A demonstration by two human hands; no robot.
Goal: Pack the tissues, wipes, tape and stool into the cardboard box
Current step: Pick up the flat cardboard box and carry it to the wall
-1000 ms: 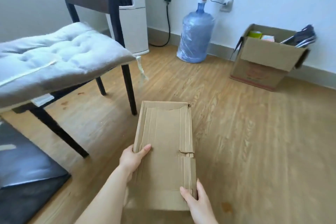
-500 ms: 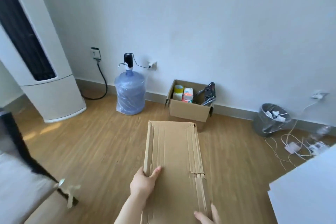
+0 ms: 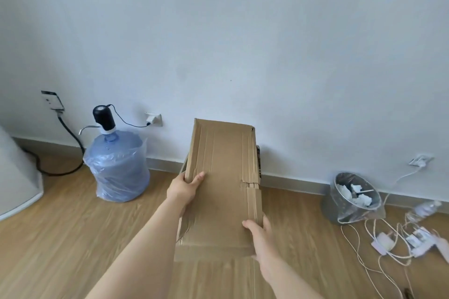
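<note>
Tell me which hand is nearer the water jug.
Left. The left hand grips the cardboard sheet's left edge, on the side toward the water jug; the right hand holds the sheet's far, right edge.

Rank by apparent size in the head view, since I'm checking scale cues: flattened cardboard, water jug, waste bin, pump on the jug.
1. flattened cardboard, though nearness inflates it
2. water jug
3. waste bin
4. pump
</note>
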